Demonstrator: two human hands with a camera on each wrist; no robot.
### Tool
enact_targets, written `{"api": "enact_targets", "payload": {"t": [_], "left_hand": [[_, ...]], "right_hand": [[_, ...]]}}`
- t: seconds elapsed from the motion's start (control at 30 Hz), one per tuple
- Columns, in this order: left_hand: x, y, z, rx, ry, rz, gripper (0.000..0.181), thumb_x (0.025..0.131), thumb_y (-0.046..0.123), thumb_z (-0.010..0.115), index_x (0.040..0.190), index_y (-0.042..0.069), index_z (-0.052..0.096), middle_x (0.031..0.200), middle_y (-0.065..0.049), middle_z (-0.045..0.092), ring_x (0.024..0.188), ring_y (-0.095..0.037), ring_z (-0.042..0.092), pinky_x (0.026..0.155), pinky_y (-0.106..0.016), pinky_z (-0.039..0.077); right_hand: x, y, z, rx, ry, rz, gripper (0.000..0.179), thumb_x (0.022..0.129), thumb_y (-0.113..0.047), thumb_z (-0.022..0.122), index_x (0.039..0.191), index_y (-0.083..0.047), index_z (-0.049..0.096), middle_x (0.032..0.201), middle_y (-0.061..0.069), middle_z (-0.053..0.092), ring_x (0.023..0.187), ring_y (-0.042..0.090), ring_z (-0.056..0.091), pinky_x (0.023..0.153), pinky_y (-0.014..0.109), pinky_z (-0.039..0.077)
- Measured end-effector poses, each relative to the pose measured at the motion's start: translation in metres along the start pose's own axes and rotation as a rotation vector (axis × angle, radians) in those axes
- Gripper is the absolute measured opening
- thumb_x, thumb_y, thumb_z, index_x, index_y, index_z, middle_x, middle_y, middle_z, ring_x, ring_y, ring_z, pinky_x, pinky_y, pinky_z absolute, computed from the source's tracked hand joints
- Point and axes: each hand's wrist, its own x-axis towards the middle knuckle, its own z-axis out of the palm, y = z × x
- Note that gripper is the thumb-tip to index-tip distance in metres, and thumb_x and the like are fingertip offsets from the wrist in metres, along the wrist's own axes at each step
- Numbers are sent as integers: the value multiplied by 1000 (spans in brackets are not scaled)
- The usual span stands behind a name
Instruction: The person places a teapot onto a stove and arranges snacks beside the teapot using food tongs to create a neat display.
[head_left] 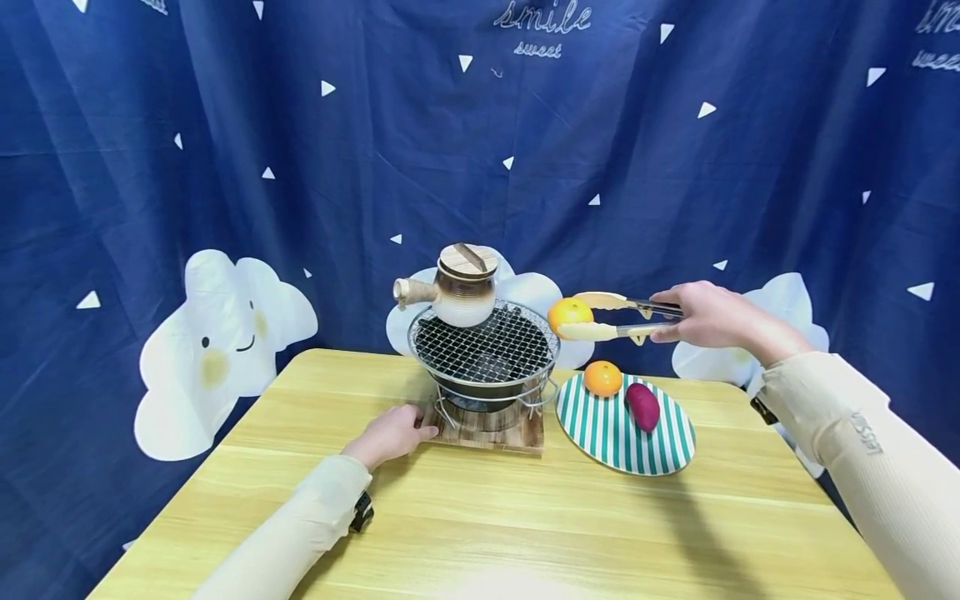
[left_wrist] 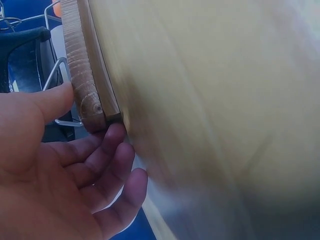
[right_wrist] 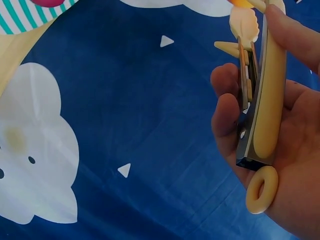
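My right hand [head_left: 701,315] grips a pair of cream and metal tongs [head_left: 628,302], fingers curled round the handles in the right wrist view. An orange [head_left: 568,315] is clamped between the tong tips, level with the grill's right rim and above the table. At the near left corner of a wooden board [head_left: 495,437], my left hand [head_left: 393,433] holds the edge. The left wrist view has the thumb on one face of the board [left_wrist: 84,75] and the fingertips at its underside. On that board stands a round grill with a wire mesh [head_left: 480,354].
A white and brown pot [head_left: 465,302] with a wooden lid and side handle sits on the grill's back left. Right of the grill, a green-striped plate [head_left: 611,442] bears another orange [head_left: 602,378] and a purple sweet potato [head_left: 642,407]. Behind hangs a blue curtain [head_left: 420,125].
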Motion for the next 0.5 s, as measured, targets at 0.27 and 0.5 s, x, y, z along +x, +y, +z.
{"api": "enact_targets", "payload": {"t": [0.27, 0.5], "left_hand": [[-1, 1, 0, -3, 5, 5, 34, 95, 44, 66, 78, 15, 59, 70, 0, 59, 68, -19, 56, 71, -43, 51], [-1, 0, -1, -17, -1, 0, 33, 95, 44, 66, 80, 15, 60, 67, 1, 60, 66, -19, 57, 71, -43, 51]], "right_hand": [[13, -10, 0, -6, -2, -2, 63, 89, -36, 77, 135, 3, 58, 112, 16, 71, 89, 25, 60, 74, 40, 52], [25, -17, 1, 23, -29, 0, 62, 90, -33, 76, 138, 2, 57, 109, 14, 70, 88, 25, 58, 67, 35, 45]]}}
